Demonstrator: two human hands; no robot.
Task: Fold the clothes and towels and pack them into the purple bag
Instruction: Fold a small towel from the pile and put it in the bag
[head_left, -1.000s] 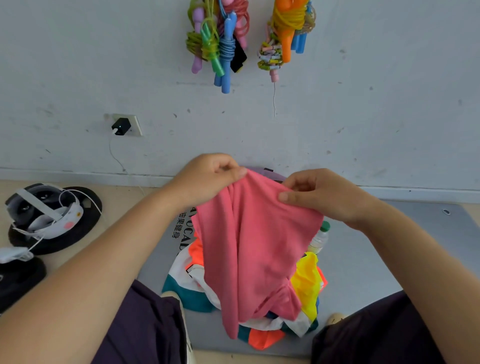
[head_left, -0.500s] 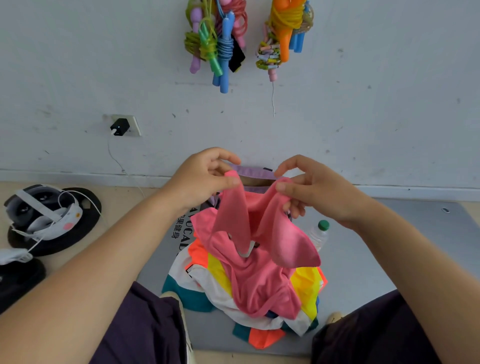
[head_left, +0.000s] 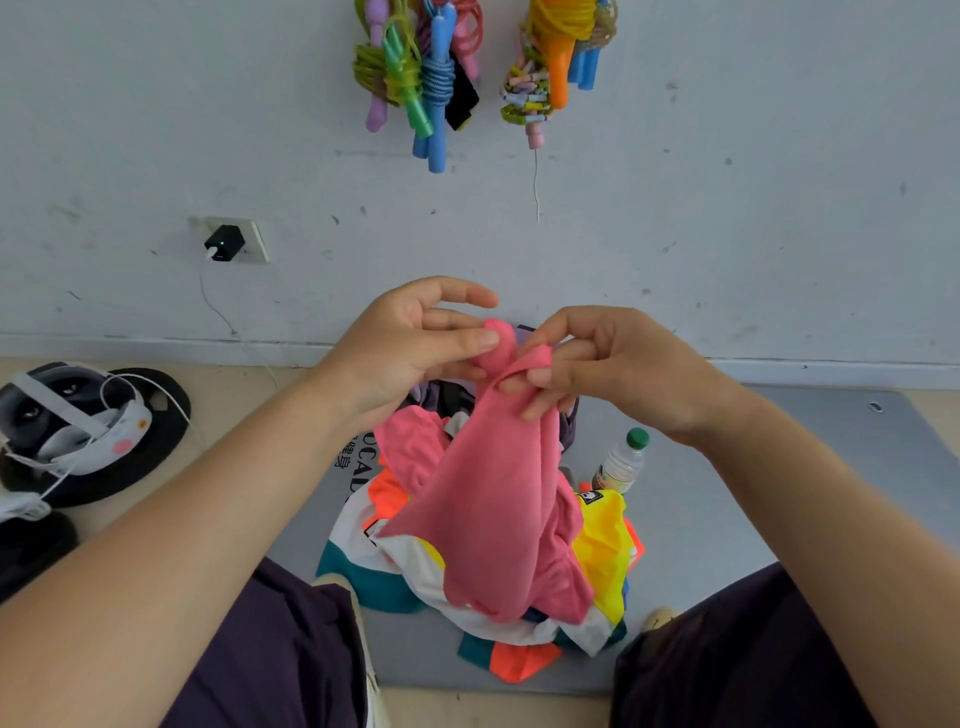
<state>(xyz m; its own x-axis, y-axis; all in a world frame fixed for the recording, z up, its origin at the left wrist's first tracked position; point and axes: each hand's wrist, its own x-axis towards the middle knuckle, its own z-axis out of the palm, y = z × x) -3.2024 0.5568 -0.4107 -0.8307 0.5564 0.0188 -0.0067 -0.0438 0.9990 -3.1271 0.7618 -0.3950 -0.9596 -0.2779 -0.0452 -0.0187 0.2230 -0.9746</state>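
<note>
Both my hands are up in front of me with the pink towel (head_left: 498, 499) bunched between them. My left hand (head_left: 410, 353) has one top corner pinched between thumb and the fingers underneath, with the index and middle fingers sticking out pretty straight above it. My right hand (head_left: 613, 369) is curled round the other bit of the top edge, fingers hooked into the fabric, so the two hands are almost touching.

The towel hangs from that grip, long axis running roughly top to bottom, gathered narrow up at my hands and spreading wider as it goes down. Its lower end droops onto the pile of clothes (head_left: 597, 545), a colourful heap of yellow, orange, white and teal stuff, with another pink piece lying on the left of it. That pile sits on a grey mat (head_left: 727, 519) on the floor, between my knees.

Just behind the towel, under my hands, I can see a bit of the purple bag (head_left: 569, 426), mostly hidden. A plastic bottle (head_left: 621, 462) with a green cap stands right beside the pile on my right. Off to my left there's a white headset (head_left: 72, 415) resting on a dark round thing. On the wall ahead hang bundles of jump ropes (head_left: 431, 78), and a charger (head_left: 224, 242) is plugged into the socket.
</note>
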